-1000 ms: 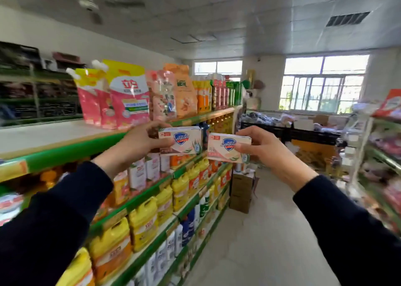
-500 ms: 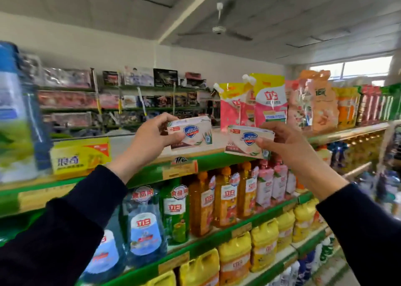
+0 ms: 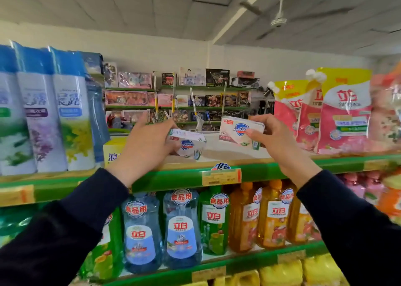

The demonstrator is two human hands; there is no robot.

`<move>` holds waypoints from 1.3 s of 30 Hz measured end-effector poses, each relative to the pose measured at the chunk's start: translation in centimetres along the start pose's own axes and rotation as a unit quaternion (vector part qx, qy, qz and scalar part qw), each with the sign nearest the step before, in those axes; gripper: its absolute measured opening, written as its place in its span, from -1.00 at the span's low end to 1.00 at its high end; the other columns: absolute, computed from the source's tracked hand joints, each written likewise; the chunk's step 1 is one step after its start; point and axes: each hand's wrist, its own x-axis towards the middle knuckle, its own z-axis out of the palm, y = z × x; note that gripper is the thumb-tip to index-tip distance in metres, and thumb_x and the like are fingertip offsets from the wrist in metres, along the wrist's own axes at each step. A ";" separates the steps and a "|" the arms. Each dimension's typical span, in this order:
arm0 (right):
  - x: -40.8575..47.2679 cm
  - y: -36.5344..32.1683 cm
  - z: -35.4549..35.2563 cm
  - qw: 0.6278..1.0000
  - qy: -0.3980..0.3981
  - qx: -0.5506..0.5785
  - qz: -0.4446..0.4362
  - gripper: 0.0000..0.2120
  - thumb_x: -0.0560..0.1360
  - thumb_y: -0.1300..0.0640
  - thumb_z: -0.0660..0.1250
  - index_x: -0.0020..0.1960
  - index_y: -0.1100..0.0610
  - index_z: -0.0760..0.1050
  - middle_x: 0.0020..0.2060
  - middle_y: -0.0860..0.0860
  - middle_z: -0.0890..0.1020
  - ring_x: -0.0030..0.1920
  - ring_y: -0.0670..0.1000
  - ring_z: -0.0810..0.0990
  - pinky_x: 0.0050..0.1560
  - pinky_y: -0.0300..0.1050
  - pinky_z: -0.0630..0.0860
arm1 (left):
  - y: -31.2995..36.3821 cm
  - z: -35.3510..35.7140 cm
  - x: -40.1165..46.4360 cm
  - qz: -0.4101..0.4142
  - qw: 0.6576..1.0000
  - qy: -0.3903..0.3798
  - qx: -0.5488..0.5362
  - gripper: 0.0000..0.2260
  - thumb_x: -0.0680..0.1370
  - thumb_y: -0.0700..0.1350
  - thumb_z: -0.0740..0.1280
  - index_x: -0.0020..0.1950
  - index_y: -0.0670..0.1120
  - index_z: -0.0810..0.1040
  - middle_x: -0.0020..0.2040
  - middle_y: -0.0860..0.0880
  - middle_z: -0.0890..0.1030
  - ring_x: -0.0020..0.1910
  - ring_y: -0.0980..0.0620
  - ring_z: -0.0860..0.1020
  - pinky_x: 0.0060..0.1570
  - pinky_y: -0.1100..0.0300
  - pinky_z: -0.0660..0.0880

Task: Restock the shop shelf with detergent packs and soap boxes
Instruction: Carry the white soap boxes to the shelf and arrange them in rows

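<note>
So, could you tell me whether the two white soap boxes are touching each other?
Apart. The head view shows the left white soap box and the right white soap box with open shelf showing between them, each held in its own hand.

A pale panelled ceiling (image 3: 152, 5) spans the shop, with a white ceiling fan (image 3: 278, 18) hanging to the right of a ceiling beam (image 3: 236, 18). Below it runs a plain white back wall (image 3: 162, 51). Against that wall stand green-edged wall shelves (image 3: 173, 107) crowded with boxed toys. Soft, even light fills the room, with no strong shadows.
</note>
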 end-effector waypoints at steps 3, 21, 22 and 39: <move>1.2 0.2 1.7 1.000 -0.030 0.000 -0.006 -0.78 0.53 0.04 0.49 0.09 -0.18 0.53 0.01 -0.08 0.73 -0.01 -0.09 0.71 -0.21 -0.20 0.60 | -0.9 0.2 0.3 -0.020 0.998 -0.025 0.063 -0.57 0.57 0.30 0.25 0.30 0.07 0.51 0.03 0.04 0.71 0.18 -0.03 0.62 0.57 -0.10 -0.20; 5.7 -2.6 11.0 0.980 -0.190 -0.042 -0.038 -0.67 0.57 0.10 0.44 0.31 0.03 0.50 0.19 0.02 0.61 0.15 0.07 0.60 0.08 -0.05 0.55 | -4.3 -0.5 1.2 -0.046 0.984 -0.141 0.094 -0.34 0.37 0.50 0.32 0.39 0.23 0.48 0.52 0.12 0.41 0.57 0.00 0.23 0.51 -0.27 -0.29; 5.8 -2.7 11.3 0.976 -0.211 -0.051 -0.033 -0.66 0.58 0.09 0.42 0.33 0.04 0.49 0.21 -0.01 0.58 0.17 0.04 0.57 0.05 -0.11 0.49 | -4.3 -0.6 1.2 -0.054 0.985 -0.133 0.094 -0.25 0.33 0.52 0.34 0.42 0.17 0.44 0.50 0.08 0.44 0.56 -0.02 0.26 0.53 -0.24 -0.24; 4.3 -1.7 11.6 0.935 -0.337 -0.017 0.110 -0.50 0.68 -0.15 0.16 0.55 0.04 0.35 0.46 0.07 0.49 0.42 0.11 0.48 0.43 0.20 0.44 | -4.1 -0.6 1.7 -0.037 0.964 -0.251 0.075 -0.06 0.31 0.60 -0.06 0.61 0.19 0.22 0.63 0.03 0.25 0.62 -0.03 0.15 0.53 -0.18 -0.31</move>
